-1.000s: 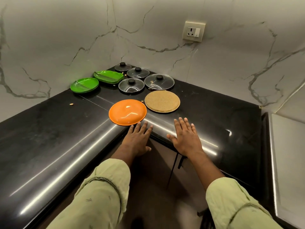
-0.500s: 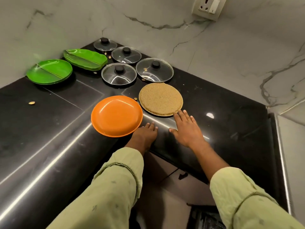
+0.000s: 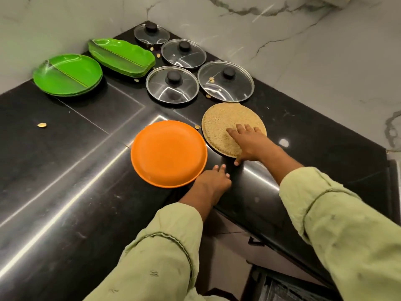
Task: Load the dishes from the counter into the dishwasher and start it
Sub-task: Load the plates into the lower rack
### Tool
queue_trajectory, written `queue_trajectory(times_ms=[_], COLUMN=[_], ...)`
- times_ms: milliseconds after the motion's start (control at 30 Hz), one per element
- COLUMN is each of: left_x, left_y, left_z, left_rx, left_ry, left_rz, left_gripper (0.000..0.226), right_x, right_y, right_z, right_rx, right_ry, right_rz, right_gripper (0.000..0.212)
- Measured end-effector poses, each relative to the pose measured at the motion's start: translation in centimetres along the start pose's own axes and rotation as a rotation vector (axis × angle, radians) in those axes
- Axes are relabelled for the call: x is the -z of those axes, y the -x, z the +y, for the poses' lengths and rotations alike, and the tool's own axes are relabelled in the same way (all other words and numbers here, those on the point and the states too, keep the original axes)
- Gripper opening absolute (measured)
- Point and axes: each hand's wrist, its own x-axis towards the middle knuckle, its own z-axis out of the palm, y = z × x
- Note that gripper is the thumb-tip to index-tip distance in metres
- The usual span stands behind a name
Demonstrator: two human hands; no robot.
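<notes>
2 green plate stacks far left on black desk. 4 glass lids behind. Orange plate centre; left hand open beside it. Right hand flat, open on speckled tan plate.

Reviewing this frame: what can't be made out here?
- Dishwasher: only a dark strip at the head view's bottom edge; cannot confirm what it is.
- Speckled tan disc: the right hand covers its near part; grip not visible.
- Left hand: fingers curl at the counter edge beside the orange plate; contact unclear.
- Green plates: stack count unreadable.
</notes>
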Motion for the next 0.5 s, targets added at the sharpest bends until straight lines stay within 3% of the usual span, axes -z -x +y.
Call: queue_trajectory(times_ms=[167,367,500], left_x=[-0.3,-0.7,-0.8], left_y=[-0.1,-0.2,-0.1], left_z=[-0.8,-0.7,-0.5], left_rx=[-0.020,-0.012,0.001], left_ry=[-0.019,-0.018,-0.003], left_rz=[-0.011,0.005,0.011], left_gripper=[0.112,0.110,0.104], right_x=[1.3,0.6,-0.7], right_y=[-1.7,-1.0,0.1], right_z=[-0.7,-2.7,-4.0], right_rx=[0.013,0.065,0.030], right_ry=[0.048,0.257,0.247], right_rz=[-0.083,0.011,0.013], right_gripper=[0.119,0.113,0.105])
